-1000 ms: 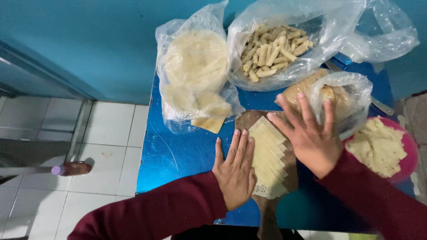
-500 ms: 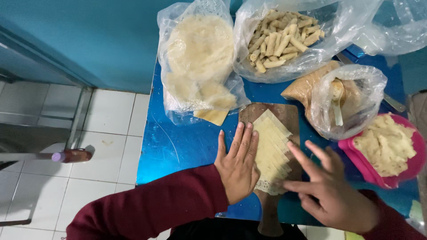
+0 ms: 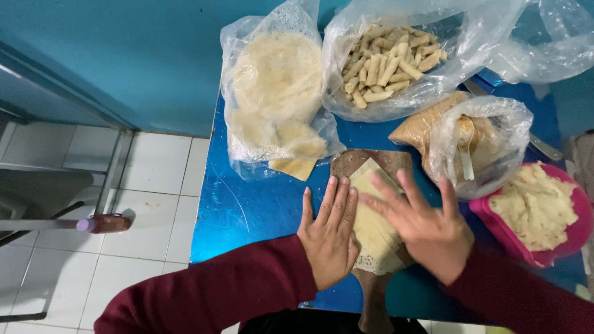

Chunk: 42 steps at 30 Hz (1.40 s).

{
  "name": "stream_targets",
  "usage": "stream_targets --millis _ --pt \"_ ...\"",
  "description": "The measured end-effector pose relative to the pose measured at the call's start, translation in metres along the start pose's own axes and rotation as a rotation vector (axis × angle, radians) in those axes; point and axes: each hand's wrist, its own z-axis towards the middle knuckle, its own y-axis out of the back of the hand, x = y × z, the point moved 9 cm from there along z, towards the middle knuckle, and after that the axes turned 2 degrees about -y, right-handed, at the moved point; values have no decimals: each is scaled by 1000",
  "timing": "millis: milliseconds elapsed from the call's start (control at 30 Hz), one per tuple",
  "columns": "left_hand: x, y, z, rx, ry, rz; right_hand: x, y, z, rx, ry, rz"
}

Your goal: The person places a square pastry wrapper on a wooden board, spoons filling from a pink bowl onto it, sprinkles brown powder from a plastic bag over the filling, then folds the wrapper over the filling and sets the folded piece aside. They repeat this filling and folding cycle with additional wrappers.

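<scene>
A pale thin dough sheet [image 3: 371, 222] lies on a brown wooden board [image 3: 374, 162] on the blue table [image 3: 247, 204]. My left hand [image 3: 331, 232] lies flat with spread fingers on the sheet's left edge. My right hand [image 3: 427, 226] is open over the sheet's right side, fingers pointing up and left, touching or just above it. Neither hand holds anything. Both arms wear dark red sleeves.
Behind the board stand a clear bag of round dough sheets [image 3: 278, 93], a clear bag of rolled sticks [image 3: 390, 62] and a bag of brown crumbs with a spoon [image 3: 470, 139]. A pink bowl of pale mash [image 3: 538, 213] sits at the right. White floor tiles lie left.
My right hand came back from the crumb bag toward me, then moved onto the dough sheet. My left hand stayed flat on the sheet's left edge.
</scene>
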Motion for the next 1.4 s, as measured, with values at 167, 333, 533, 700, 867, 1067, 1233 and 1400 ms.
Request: stream_targets --millis 167,333,533,700,867,1067,1233,1400 --pt "-3 4 2 -32 30 22 -19 -21 29 73 16 -68" --pt "-4 9 3 -43 24 18 -42 -18 45 133 -59 -17" --pt "-6 18 3 -40 17 -6 -45 -2 41 131 -169 573" --pt "-7 17 4 -53 27 -2 -16 16 30 13 33 -237" --pt "-16 28 7 -53 19 7 -18 27 19 90 255 -244" --pt "-15 31 4 -39 12 2 -62 18 28 264 -160 578" --pt "-11 25 -2 -43 11 3 -45 -2 28 326 -232 432" --pt "-12 24 -1 -41 7 20 -78 2 23 -9 -286 679"
